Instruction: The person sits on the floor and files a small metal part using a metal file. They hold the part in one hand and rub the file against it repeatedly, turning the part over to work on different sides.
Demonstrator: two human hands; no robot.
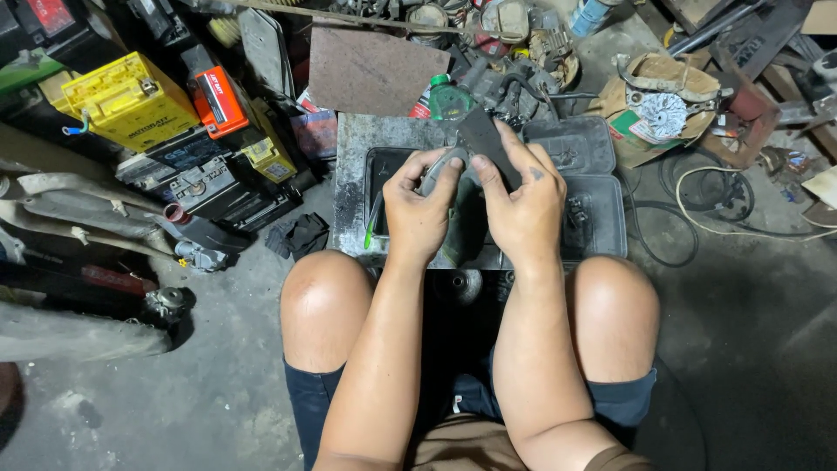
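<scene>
Metal tray [602,218] is sitting on the floor [200,384] before the knees; above it the right hand [523,205] is pinching a dark flat pad [486,139], while the left hand [420,209] is curling around a grey curved part [438,168] beside it.

A curved grey metal part [438,168] and a dark flat abrasive sheet [489,142] are held together above a grimy metal tray [602,235].

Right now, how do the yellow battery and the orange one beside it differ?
The yellow battery is the bigger, wider block; the orange battery is slimmer and narrower. The yellow battery lies further left, the orange battery nearer the metal tray. Both are boxy and rest tilted on the stacked pile.
</scene>
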